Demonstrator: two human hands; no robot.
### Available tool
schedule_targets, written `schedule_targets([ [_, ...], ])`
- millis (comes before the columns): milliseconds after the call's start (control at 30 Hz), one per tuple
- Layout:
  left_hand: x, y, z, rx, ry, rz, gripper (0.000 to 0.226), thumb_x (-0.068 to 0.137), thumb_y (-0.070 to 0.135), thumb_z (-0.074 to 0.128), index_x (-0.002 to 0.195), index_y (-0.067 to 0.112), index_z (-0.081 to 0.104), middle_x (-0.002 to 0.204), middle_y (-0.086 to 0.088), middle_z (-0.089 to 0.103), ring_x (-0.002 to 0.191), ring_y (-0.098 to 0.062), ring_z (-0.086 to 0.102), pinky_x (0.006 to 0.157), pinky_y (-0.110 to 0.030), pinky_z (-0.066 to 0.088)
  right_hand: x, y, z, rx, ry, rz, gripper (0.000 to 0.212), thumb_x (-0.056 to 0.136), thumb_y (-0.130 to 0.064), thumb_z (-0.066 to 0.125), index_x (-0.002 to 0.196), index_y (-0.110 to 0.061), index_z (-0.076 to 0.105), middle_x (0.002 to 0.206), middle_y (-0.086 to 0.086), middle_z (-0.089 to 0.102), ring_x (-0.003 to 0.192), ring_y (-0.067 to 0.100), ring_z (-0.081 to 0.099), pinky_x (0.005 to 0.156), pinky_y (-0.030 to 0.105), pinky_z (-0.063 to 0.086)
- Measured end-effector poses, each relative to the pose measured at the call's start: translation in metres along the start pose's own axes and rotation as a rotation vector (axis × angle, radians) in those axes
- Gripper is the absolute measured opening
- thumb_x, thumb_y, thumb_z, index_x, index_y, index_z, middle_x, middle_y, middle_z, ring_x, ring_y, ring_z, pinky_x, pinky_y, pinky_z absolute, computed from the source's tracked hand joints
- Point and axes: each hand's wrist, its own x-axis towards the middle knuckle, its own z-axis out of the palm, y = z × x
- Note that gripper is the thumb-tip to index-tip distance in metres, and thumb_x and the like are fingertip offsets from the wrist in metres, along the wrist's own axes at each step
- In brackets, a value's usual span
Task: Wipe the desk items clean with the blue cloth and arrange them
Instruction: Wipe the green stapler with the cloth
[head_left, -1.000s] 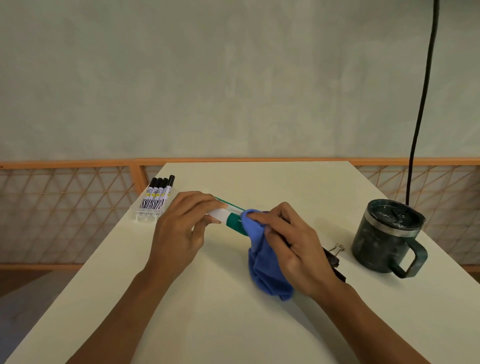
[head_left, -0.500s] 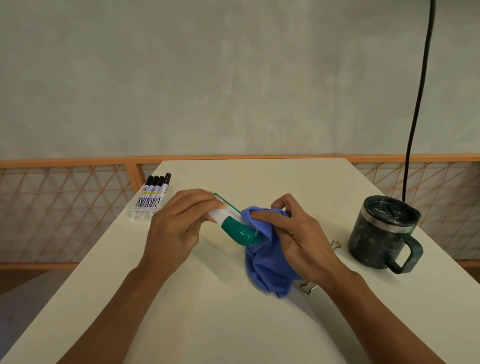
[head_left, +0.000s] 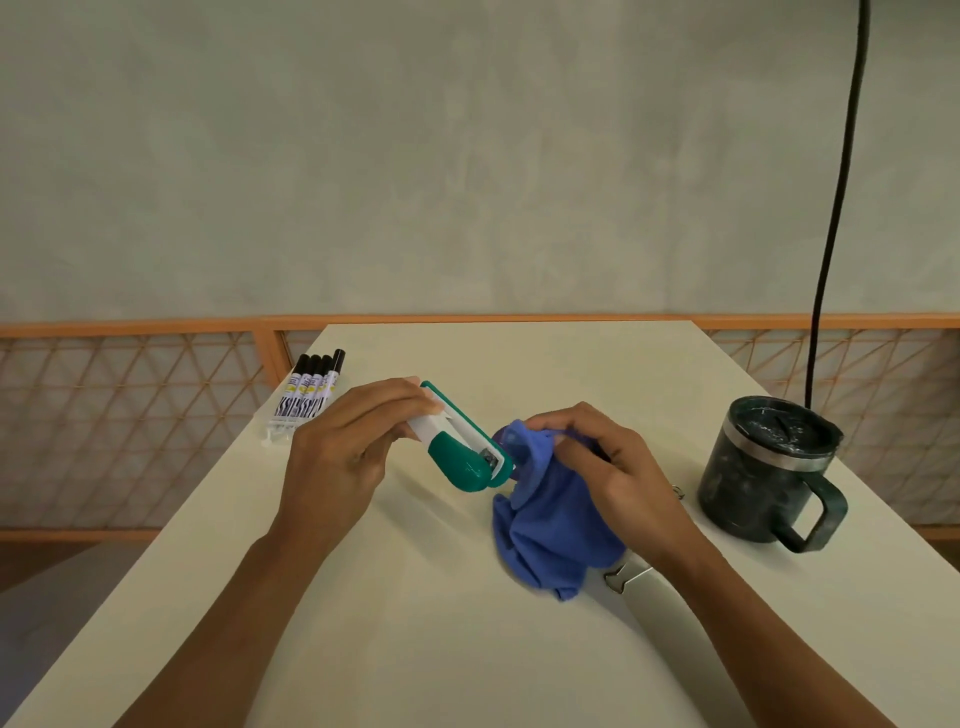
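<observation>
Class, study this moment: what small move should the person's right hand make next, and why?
Probably press the blue cloth onto the green front end of the stapler and rub it. The left hand holds the stapler tilted up off the desk, and the right hand grips the bunched cloth just beside that end, so the wiping looks unfinished.

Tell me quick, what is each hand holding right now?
Left hand: closed around the green and white stapler.
Right hand: closed on the blue cloth, bunched by the stapler's front end.
</observation>
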Motion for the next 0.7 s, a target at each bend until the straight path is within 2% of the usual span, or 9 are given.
schedule_targets([
  [100,-0.002,-0.001,0.002,0.043,-0.02,0.041,0.032,0.097,-0.007,0.074,0.125,0.007,0.079,0.131,-0.003,0.074,0.129,-0.016,0.067,0.114,-0.028,0.05,0.0,-0.009,0.0,0.057,-0.116,0.06,0.026,0.108,-0.012,0.06,0.121,-0.027,0.078,0.126,-0.016,0.076,0.122,0.009,0.067,0.102,0.026,0.054],
  [267,-0.003,0.003,0.007,0.056,-0.026,0.097,0.038,0.095,-0.015,0.072,0.127,0.005,0.077,0.133,-0.004,0.072,0.133,-0.02,0.065,0.115,-0.034,0.05,-0.001,-0.009,0.006,-0.11,-0.051,0.033,0.013,0.102,-0.039,0.071,0.112,-0.04,0.078,0.114,-0.025,0.073,0.109,0.005,0.067,0.086,0.017,0.053],
  [400,-0.005,0.006,0.01,0.042,-0.024,0.12,0.05,0.09,-0.027,0.068,0.128,0.004,0.076,0.136,-0.005,0.071,0.137,-0.022,0.064,0.114,-0.041,0.053,-0.002,-0.007,0.008,-0.212,-0.104,0.005,0.008,0.099,-0.05,0.072,0.104,-0.045,0.075,0.108,-0.024,0.071,0.107,0.006,0.067,0.085,0.02,0.056],
  [467,-0.005,0.007,0.012,0.034,-0.024,0.128,0.055,0.088,-0.03,0.067,0.13,0.005,0.076,0.138,-0.006,0.071,0.138,-0.023,0.063,0.112,-0.045,0.055,-0.001,-0.006,0.007,-0.254,-0.127,0.04,0.01,0.098,-0.05,0.074,0.103,-0.042,0.074,0.106,-0.023,0.07,0.103,0.005,0.067,0.082,0.022,0.058],
  [567,-0.005,0.01,0.016,0.05,-0.036,0.155,0.059,0.086,-0.031,0.068,0.132,0.006,0.075,0.141,-0.005,0.069,0.141,-0.022,0.06,0.115,-0.041,0.053,0.0,-0.004,0.009,-0.292,-0.096,0.049,0.008,0.095,-0.04,0.079,0.098,-0.035,0.073,0.097,-0.018,0.07,0.092,0.008,0.067,0.073,0.021,0.056],
  [700,0.0,0.013,0.023,0.068,0.021,0.131,0.05,0.093,-0.015,0.074,0.137,0.007,0.072,0.146,-0.002,0.067,0.144,-0.025,0.057,0.117,-0.039,0.05,-0.001,-0.003,0.011,-0.209,0.046,0.042,0.007,0.094,-0.03,0.081,0.092,-0.033,0.074,0.094,-0.025,0.071,0.09,0.004,0.067,0.071,0.016,0.053],
])
